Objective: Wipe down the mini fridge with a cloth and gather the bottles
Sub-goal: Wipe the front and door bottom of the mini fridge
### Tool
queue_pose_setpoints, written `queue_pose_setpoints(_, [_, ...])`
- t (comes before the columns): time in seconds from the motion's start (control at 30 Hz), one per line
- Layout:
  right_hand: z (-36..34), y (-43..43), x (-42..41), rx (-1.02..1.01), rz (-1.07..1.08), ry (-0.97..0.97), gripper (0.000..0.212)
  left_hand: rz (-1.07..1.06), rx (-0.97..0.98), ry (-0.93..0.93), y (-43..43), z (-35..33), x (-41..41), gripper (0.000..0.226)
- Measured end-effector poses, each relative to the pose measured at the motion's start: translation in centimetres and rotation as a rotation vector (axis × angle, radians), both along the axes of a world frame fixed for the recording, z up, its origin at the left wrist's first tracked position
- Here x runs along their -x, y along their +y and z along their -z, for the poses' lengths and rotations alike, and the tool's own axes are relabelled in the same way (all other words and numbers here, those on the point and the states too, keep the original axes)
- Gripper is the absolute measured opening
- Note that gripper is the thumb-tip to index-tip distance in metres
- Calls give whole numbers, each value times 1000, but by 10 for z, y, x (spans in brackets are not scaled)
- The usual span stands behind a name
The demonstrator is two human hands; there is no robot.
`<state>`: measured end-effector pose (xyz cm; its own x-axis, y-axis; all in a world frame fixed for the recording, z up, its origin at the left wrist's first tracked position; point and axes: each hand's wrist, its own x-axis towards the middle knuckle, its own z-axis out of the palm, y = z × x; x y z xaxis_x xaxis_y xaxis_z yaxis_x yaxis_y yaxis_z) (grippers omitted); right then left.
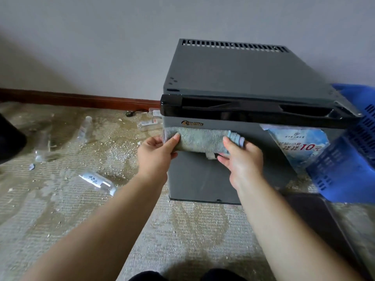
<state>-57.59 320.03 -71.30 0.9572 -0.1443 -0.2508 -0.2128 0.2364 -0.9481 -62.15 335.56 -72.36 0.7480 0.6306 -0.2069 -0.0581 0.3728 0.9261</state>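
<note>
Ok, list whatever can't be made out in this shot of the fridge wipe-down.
Head view only.
Mini fridge door: partly covered by the cloth and by the left hand and right hand gripping it.
Blue basket: cut off by the right edge; contents unseen.
Bottles at the fridge's left corner: small, overlapping; count unclear.
Dark object: cut by left edge.

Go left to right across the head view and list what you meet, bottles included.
Leftmost standing clear bottle → labelled bottle lying on the carpet → left hand → cloth → right hand → printed blue sheet → blue basket.
</note>
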Motion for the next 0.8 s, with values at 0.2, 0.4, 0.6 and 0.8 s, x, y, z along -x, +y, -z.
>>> queue_pose_setpoints(0.2, [68,1,-3,-29,-21,-19,17,-23,23,67,0,62,1,32])
queue_pose_setpoints(0.4, [135,-8,-4,-9,-17,181,15,39,52,209,1,129,3,16])
queue_pose_setpoints(0.6, [203,-9,-6,130,27,419,17,99,9,481,5,198,3,13])
queue_pose_setpoints(0.8, [253,-2,-13,268,77,657,8,165,2,776,9,251,-6,19])
